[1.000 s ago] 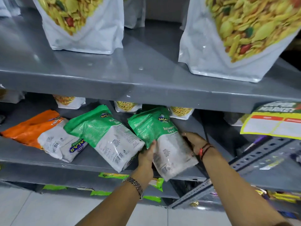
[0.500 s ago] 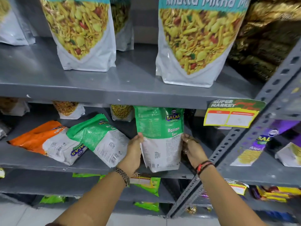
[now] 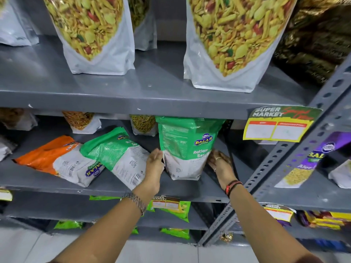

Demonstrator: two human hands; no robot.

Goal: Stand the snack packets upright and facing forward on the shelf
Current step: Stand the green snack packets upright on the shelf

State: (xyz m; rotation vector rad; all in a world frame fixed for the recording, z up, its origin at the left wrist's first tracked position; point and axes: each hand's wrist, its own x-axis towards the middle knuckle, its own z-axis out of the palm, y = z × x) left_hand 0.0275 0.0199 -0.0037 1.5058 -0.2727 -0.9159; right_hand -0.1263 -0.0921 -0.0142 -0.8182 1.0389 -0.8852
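Note:
A green and white Ratlami Sev packet [image 3: 187, 149] stands upright on the grey middle shelf [image 3: 106, 184], with its back panel and barcode towards me. My left hand [image 3: 154, 166] lies flat against its left edge with straight fingers. My right hand [image 3: 220, 164] is at its lower right side, fingers spread, just touching or barely apart. A second green packet [image 3: 115, 154] lies flat to the left. Beside that one an orange and white packet [image 3: 51, 158] also lies flat.
The upper shelf, just above the packet's top, carries two big white mix bags [image 3: 91, 35] [image 3: 233, 40]. A yellow price tag [image 3: 279, 124] hangs from its edge. A slotted grey post [image 3: 275, 168] rises on the right, with purple packets [image 3: 311, 158] beyond. Small packets stand at the back.
The green packet went from lying tilted in both hands to standing upright on the shelf. My fingers have loosened from gripping its sides to resting beside it.

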